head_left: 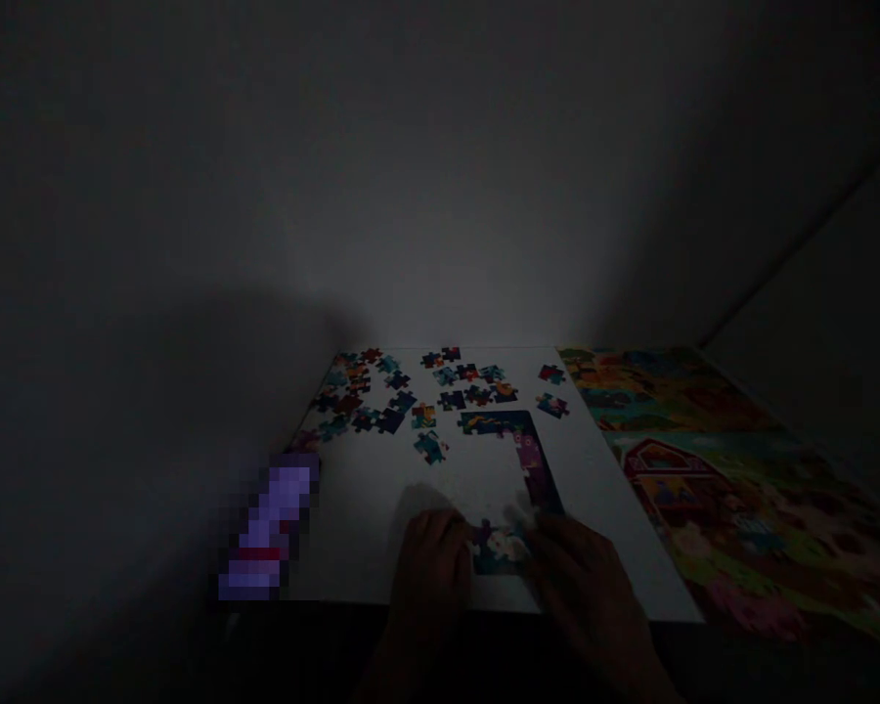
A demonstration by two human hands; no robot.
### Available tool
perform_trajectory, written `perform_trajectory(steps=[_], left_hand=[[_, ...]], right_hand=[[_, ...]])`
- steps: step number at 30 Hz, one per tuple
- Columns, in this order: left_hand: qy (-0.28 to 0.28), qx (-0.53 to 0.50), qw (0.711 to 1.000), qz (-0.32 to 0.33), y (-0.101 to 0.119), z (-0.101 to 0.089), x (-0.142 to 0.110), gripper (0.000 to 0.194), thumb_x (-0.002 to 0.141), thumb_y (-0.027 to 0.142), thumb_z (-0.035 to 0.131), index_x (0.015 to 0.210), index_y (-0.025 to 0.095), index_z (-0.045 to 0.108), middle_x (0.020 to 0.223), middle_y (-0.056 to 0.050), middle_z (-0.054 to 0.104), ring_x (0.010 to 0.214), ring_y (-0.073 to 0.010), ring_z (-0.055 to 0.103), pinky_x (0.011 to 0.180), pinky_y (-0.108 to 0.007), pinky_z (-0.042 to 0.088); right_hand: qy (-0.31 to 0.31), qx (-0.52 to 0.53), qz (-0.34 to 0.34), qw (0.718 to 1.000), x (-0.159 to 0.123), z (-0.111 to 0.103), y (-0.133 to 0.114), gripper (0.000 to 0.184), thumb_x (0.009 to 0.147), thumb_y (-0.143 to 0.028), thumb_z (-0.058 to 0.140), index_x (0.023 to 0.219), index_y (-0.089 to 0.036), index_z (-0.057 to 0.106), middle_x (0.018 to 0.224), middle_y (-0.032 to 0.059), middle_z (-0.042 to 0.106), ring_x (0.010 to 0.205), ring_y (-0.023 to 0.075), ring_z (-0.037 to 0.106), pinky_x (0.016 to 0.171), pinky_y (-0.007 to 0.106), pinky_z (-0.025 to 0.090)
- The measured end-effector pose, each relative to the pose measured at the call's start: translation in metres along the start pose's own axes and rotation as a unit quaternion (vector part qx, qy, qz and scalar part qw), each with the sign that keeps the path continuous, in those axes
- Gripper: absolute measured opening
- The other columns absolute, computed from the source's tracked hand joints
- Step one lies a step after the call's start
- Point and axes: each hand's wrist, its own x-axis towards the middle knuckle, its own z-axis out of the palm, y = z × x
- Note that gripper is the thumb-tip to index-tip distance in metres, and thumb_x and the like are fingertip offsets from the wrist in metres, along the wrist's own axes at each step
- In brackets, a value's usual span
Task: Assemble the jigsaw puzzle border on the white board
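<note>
In dim light, a partly joined jigsaw puzzle (pixel 535 469) lies on a white tabletop, its connected pieces running along the top, the right side and the bottom. At the left end of the bottom strip (pixel 503 552) is my left hand (pixel 434 557), its fingers curled together; whatever is under the fingertips is hidden. My right hand (pixel 579 562) rests over the lower right corner of the puzzle, fingers stretched forward and touching it, covering that corner. Two loose pieces, an orange and teal piece (pixel 423 417) and a teal piece (pixel 431 448), lie left of the top strip.
Many loose puzzle pieces (pixel 390 418) spread over the back left of the white table (pixel 367 538), with more (pixel 476 395) behind the joined part. Two single pieces (pixel 552 404) sit at the back right. Farm-scene pictures (pixel 696 489) line the right side. A blurred purple patch (pixel 271 528) covers the left edge.
</note>
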Motion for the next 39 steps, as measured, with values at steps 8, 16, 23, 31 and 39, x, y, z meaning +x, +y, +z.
perform_trajectory(steps=[8,16,23,31,39], left_hand=[[-0.035,-0.143,0.986,-0.071,-0.007,-0.009,0.007,0.031,0.086,0.007,0.043,0.097,0.023,0.068,0.102,-0.006,0.068,0.097,-0.0207,0.063,0.083,-0.037,0.054],[-0.082,-0.001,0.994,-0.073,-0.071,-0.014,0.057,0.033,0.092,0.017,0.046,0.120,0.022,0.063,0.131,-0.009,0.061,0.123,-0.0259,0.052,0.104,-0.050,0.043],[-0.110,0.134,0.984,-0.039,-0.065,-0.022,0.024,0.034,0.096,0.029,0.045,0.125,0.020,0.062,0.128,-0.012,0.060,0.116,-0.0292,0.053,0.101,-0.050,0.044],[-0.089,0.078,0.993,-0.020,-0.071,-0.044,0.001,0.042,0.092,0.032,0.054,0.134,0.024,0.053,0.146,-0.014,0.039,0.133,-0.0312,0.038,0.106,-0.050,0.038],[-0.227,0.026,0.973,0.012,-0.066,-0.038,0.024,0.044,0.094,0.029,0.052,0.137,0.021,0.049,0.133,-0.009,0.059,0.124,-0.0240,0.051,0.111,-0.048,0.035]], right_hand=[[-0.008,-0.004,-0.022,1.000,0.007,-0.007,-0.001,0.026,0.095,-0.030,0.052,0.115,-0.023,0.066,0.113,0.0071,0.068,0.099,0.0225,0.064,0.080,0.036,0.054],[-0.012,-0.002,-0.012,1.000,0.009,-0.010,-0.004,0.020,0.092,-0.025,0.055,0.105,-0.020,0.069,0.105,0.0069,0.071,0.095,0.0226,0.064,0.078,0.037,0.052],[-0.015,0.018,0.002,1.000,0.014,-0.012,-0.007,0.017,0.091,-0.022,0.057,0.104,-0.019,0.068,0.105,0.0078,0.070,0.096,0.0225,0.064,0.079,0.038,0.052],[-0.028,0.021,0.019,0.999,0.012,-0.011,-0.007,0.017,0.091,-0.023,0.058,0.104,-0.021,0.068,0.105,0.0074,0.070,0.097,0.0228,0.064,0.081,0.039,0.052],[-0.021,0.029,0.026,0.999,0.011,-0.010,-0.006,0.018,0.091,-0.024,0.059,0.104,-0.020,0.070,0.105,0.0073,0.070,0.096,0.0223,0.064,0.081,0.039,0.052]])
